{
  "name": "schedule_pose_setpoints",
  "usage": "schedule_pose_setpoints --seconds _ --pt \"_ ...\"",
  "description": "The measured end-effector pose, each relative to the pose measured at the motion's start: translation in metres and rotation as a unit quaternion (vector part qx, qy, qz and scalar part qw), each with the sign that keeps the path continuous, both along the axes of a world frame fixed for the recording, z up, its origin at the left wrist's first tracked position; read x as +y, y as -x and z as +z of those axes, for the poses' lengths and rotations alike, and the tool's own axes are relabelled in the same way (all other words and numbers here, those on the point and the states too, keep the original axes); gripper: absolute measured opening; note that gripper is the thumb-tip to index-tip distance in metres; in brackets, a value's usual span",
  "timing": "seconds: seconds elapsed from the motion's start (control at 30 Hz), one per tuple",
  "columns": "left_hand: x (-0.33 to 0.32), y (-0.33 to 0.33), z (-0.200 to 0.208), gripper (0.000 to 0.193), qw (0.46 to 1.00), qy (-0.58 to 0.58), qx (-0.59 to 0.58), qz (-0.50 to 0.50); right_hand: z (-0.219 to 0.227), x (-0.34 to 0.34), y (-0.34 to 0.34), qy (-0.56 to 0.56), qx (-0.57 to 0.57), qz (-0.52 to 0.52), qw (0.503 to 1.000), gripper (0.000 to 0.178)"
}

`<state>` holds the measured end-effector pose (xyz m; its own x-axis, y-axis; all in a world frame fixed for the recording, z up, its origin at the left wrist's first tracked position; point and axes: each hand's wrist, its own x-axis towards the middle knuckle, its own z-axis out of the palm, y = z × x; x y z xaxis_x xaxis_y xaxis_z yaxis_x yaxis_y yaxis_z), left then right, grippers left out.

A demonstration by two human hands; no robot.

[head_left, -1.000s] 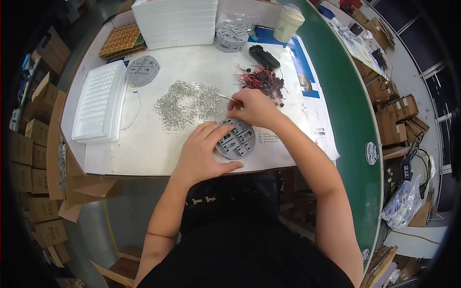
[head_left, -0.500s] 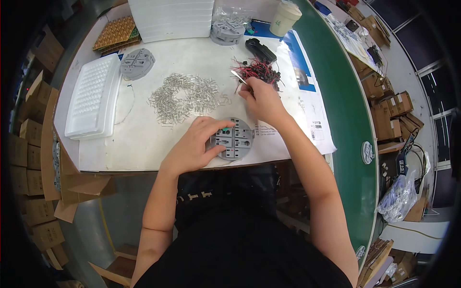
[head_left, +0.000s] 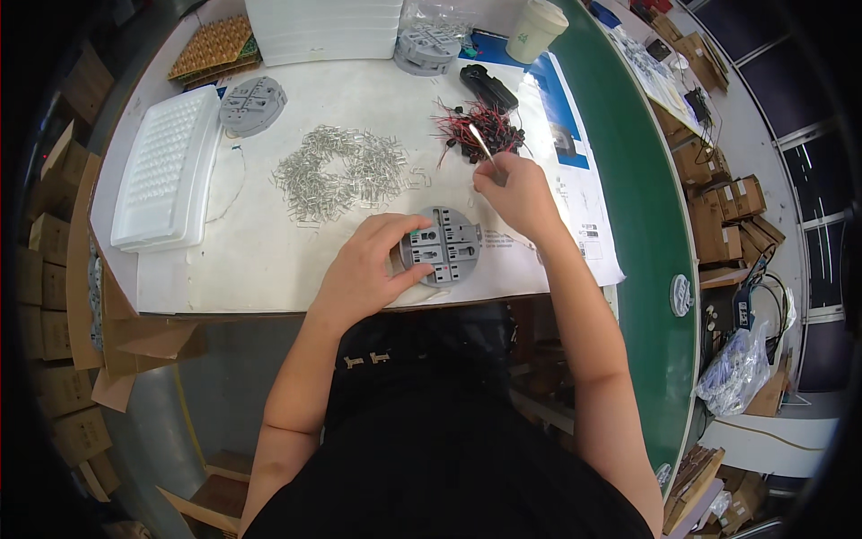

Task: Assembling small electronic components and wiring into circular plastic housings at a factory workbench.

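Note:
A round grey plastic base [head_left: 448,247] with slots and small black parts lies near the table's front edge. My left hand [head_left: 364,269] grips it from the left, fingers on its upper side and thumb on its lower edge. A small green piece shows by those fingertips. In my right hand [head_left: 518,195], thumb and fingers pinch a slender, shiny stick-like tool [head_left: 480,144], its pale end pointing up and left; its exact kind is unclear. That end is over a heap of red and black wired parts [head_left: 485,128]. Left of it lies a pile of small metal pins [head_left: 337,175].
White plastic trays [head_left: 169,171] stand at the left beside another grey round base [head_left: 253,106]. Farther back are a white foam block [head_left: 321,31], stacked grey bases [head_left: 426,47], a black case [head_left: 488,88] and a lidded cup [head_left: 536,31]. Printed sheets lie at the right.
My right hand has moved slightly right and nearer with the tool, which now points more upright. The base in my left hand has shifted a little right and turned slightly.

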<state>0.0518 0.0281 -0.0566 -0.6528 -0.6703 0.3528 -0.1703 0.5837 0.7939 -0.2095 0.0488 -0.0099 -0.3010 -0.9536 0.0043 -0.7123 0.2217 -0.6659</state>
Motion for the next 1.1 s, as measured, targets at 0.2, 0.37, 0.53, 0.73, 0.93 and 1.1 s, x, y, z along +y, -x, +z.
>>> schedule_pose_setpoints --seconds 0.2,0.37,0.53,0.73,0.93,1.1 --pt "-0.001 0.001 -0.001 0.051 1.0 0.007 0.009 0.0 -0.001 0.012 -0.009 -0.02 -0.122 -0.018 0.992 0.027" --pt "-0.001 0.0 0.0 0.051 1.0 0.015 0.007 0.0 0.002 0.015 -0.028 -0.094 -0.069 0.028 0.993 0.031" --pt "-0.002 0.001 -0.002 0.051 1.0 0.017 0.01 -0.001 -0.017 0.01 -0.029 -0.062 -0.042 0.013 0.997 0.033" --pt "-0.002 0.0 -0.001 0.052 1.0 0.014 0.011 -0.006 -0.013 0.011 -0.041 -0.075 -0.011 -0.009 0.997 0.034" --pt "-0.004 -0.001 -0.003 0.052 1.0 0.019 0.015 -0.008 0.001 0.019 -0.051 -0.062 0.063 0.012 0.996 0.03" --pt "-0.004 -0.003 0.002 0.052 0.999 -0.015 0.007 -0.031 -0.015 0.045 -0.039 0.124 -0.015 0.083 0.989 0.015"
